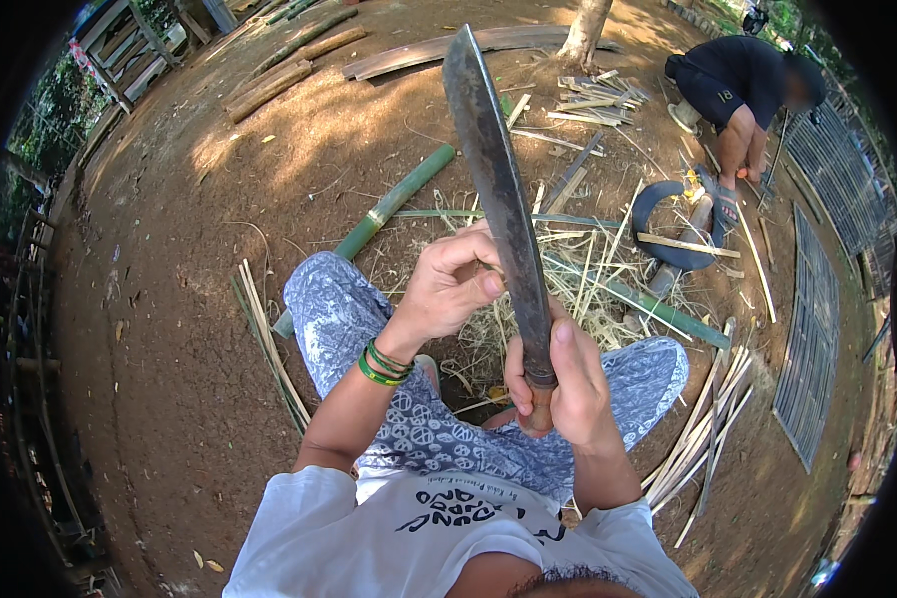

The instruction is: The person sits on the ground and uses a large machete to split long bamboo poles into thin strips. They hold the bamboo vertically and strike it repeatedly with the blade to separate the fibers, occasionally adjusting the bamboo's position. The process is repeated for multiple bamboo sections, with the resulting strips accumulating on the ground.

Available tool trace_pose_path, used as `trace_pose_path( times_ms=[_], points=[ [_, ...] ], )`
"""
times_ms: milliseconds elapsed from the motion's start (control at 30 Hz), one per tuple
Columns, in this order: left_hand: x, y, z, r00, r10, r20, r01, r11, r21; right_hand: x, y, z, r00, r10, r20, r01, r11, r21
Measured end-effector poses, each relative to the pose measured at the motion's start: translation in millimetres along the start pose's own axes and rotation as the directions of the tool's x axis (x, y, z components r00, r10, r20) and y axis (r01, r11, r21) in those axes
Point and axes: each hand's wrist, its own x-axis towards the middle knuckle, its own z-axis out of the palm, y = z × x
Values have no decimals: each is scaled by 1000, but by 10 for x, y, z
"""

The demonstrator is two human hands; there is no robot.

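A machete (501,189) with a long dark blade stands nearly upright in front of me, its tip pointing away. My right hand (571,384) is wrapped round its wooden handle (538,409) and the base of the blade. Close to the blade's left side, my left hand (453,284) has thumb and fingers pinched together. A thin greenish bit shows at those fingertips, partly hidden behind the blade; I cannot make out what it is. Beneath both hands lies a heap of pale bamboo shavings (593,274) on the ground between my legs.
A green bamboo pole (394,202) lies ahead on the left. Split strips lie beside my left knee (269,344) and right knee (703,429). Beyond are a black tyre (658,204), more split pieces (598,100) and a bending co-worker (738,85). Slatted panels (809,339) lie far right.
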Motion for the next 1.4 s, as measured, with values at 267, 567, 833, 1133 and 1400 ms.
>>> trace_pose_path(
  times_ms=[267, 567, 833, 1133, 1400],
  points=[
    [-52, -43, -87, 1000, -11, 4, 11, 994, 106, -7, 46, -20, 1000, 1, 1, -1, 1000, -4],
    [-29, -4, -22, 999, -39, -17, 39, 999, 19, -12, 40, -24, 1000, -7, -4, 7, 1000, -21],
    [-18, -19, -28, 1000, 2, 6, -2, 999, 48, -25, 29, -23, 1000, 8, -8, -8, 1000, -24],
    [2, -28, 23, 999, 31, -34, -27, 994, 104, -50, -1, -17, 999, 35, -10, -35, 999, 3],
    [-48, -69, -35, 1000, -7, -22, 9, 994, 108, -69, -42, -68, 984, 177, -14, -175, 982, 66]
  ],
)
